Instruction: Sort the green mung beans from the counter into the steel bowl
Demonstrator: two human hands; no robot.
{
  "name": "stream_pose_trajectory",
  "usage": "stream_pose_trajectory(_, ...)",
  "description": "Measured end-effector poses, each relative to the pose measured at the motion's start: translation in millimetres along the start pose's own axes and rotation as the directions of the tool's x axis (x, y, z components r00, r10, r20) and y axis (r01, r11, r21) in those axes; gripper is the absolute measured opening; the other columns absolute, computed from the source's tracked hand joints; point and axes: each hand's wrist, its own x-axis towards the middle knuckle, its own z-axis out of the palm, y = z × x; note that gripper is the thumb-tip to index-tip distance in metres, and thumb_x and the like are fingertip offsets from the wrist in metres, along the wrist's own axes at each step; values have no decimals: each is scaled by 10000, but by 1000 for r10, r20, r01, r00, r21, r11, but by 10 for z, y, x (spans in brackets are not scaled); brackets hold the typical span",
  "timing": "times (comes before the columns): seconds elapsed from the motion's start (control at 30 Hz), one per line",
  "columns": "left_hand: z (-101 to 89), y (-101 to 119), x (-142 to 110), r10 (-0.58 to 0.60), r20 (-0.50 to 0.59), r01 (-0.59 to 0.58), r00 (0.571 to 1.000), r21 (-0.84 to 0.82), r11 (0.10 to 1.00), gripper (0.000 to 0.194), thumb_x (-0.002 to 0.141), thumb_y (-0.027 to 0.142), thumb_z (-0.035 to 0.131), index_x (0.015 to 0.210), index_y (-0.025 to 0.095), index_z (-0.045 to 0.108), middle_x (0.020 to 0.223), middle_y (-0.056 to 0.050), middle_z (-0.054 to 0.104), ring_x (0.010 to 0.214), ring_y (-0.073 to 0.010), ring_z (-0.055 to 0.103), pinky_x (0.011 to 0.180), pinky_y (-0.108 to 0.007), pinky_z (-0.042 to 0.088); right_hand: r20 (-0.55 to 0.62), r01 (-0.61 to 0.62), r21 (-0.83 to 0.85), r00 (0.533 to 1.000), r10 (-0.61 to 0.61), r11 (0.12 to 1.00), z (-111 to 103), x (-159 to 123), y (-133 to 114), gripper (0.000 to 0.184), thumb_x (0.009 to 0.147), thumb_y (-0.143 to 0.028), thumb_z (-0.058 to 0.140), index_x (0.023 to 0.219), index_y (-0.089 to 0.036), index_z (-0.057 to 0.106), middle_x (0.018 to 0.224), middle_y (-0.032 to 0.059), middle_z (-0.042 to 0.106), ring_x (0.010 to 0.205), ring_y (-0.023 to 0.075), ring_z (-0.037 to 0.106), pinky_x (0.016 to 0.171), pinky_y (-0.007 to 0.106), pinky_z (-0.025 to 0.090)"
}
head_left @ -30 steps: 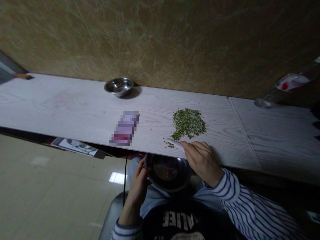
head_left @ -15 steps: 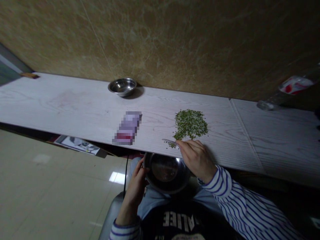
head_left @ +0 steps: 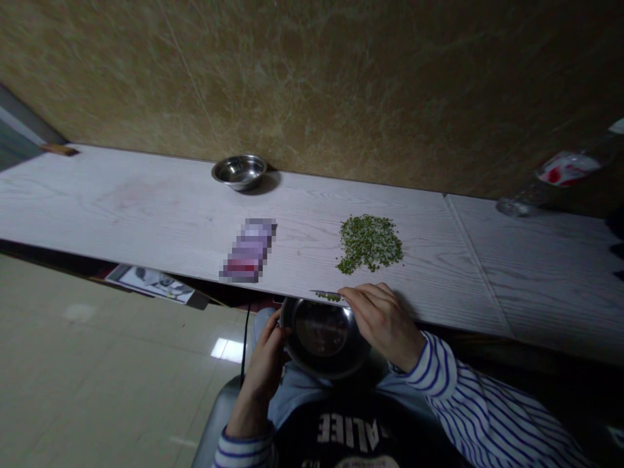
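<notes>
My left hand (head_left: 268, 357) is closed on the left rim of a steel bowl (head_left: 324, 364), which sits over my lap just under the table's front edge. In my right hand (head_left: 383, 318) is a thin, grey, blade-like strip (head_left: 324, 292), pinched between fingers and thumb, its free end pointing left. A short row of small green beans (head_left: 330, 298) lies along the strip at the table's edge, above the bowl. Farther back, a patch of the same green beans (head_left: 371, 242) is spread on the white table (head_left: 302, 253). The inside of the bowl is dark; a few specks may lie there.
A small steel bowl (head_left: 239, 172) stands near the wall. Left of the beans lies a blurred-out, purplish flat object (head_left: 249, 250). A clear plastic bottle (head_left: 550, 182) with a red and white label is at the right. Under the table, an open drawer (head_left: 156, 284) juts out.
My right hand has drawn the strip toward me, bringing a small batch of beans from beside the patch to the table's front edge. My left hand and the bowl have stayed put.
</notes>
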Motion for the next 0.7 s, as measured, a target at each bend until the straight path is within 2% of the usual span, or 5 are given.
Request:
stream_pose_trajectory(0.23, 52, 22, -34, -35, -4, 35, 999, -11, 999, 599, 695, 315, 650, 1289, 244, 614, 1070, -43, 705, 883, -232, 632, 705, -319, 481, 15, 4, 28, 1000, -4, 1000, -48, -64, -74, 254, 939, -3, 503, 1081, -127, 674, 864, 70, 759, 805, 199, 684, 725, 335, 444)
stream_pose_trajectory(0.4, 63, -8, -36, -31, 20, 32, 999, -52, 998, 559, 707, 287, 659, 1263, 229, 630, 1078, -48, 722, 958, -245, 651, 709, -297, 484, -19, 0, 34, 1000, 1, 999, -90, -100, -60, 228, 957, -31, 515, 1097, -119, 671, 886, 83, 766, 820, 198, 696, 732, 330, 474)
stream_pose_trajectory(0.7, 31, -41, -77, -31, 106, 38, 994, -65, 997, 541, 701, 284, 677, 1229, 172, 662, 1037, -83, 750, 901, -259, 661, 691, -304, 482, -141, -105, -77, 986, 93, 992, -169, -145, 232, 201, 988, -125, 511, 1077, -111, 690, 868, 113, 774, 756, 218, 724, 718, 345, 573)
